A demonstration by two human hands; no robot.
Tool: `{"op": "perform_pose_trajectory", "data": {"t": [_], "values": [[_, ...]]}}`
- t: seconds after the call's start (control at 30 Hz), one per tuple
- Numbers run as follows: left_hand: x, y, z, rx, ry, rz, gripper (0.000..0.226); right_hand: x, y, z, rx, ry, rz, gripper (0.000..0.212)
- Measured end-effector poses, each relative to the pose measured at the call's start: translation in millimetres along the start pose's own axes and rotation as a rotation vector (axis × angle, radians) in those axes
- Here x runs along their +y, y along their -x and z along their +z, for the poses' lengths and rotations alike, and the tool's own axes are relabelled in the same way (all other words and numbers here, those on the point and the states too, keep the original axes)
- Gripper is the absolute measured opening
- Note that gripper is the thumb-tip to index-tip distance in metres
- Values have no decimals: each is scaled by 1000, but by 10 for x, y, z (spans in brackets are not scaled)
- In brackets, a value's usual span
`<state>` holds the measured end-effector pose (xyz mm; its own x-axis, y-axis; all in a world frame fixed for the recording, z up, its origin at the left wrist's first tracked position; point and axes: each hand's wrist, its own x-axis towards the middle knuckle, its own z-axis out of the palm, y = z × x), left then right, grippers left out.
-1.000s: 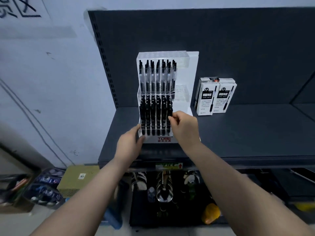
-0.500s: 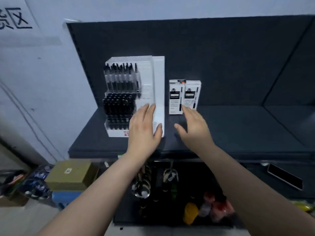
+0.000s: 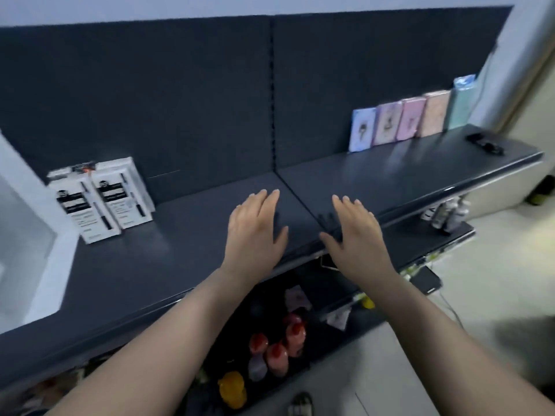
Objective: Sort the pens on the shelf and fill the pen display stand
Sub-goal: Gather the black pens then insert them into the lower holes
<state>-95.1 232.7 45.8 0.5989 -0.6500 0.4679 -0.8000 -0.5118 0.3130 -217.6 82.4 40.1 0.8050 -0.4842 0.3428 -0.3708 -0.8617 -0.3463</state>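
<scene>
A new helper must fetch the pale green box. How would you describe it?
On the dark shelf, toward its right end, pastel boxes stand in a row. The pale green box is rightmost, and taller than its pink and purple neighbours.

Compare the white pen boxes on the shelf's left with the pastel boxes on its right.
The white pen boxes carry black labels; the pastel boxes are blue, purple, pink, peach and teal. Two white pen boxes show in front; the pastel boxes form a row of five. Both groups stand upright on the dark shelf.
</scene>
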Motion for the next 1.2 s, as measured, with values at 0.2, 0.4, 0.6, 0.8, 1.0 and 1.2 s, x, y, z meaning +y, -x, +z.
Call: {"op": "perform_pose_trajectory", "data": {"t": [0.2,0.4,0.6,0.8,1.0,1.2], "values": [[847,-1015,1008,-31,81,119,66,1350,-480,-300,15,127,162,72],[1804,-2039,1881,-127,156,245,63,2610,-867,-723,60,181,289,70],[2675,-2713,2656,-229,210,318,56,3785,-1005,-1097,128,94,421,62],[3446,-3299,3494,-257,259,230,56,4998,-1304,-1393,133,104,435,60],[4144,-3850,4201,-291,330,43,57,6107,-1686,-1605,54,74,387,58],[4395,-4301,4758,-404,284,-79,61,6808,-2371,-1408,-64,36,353,58]]}}
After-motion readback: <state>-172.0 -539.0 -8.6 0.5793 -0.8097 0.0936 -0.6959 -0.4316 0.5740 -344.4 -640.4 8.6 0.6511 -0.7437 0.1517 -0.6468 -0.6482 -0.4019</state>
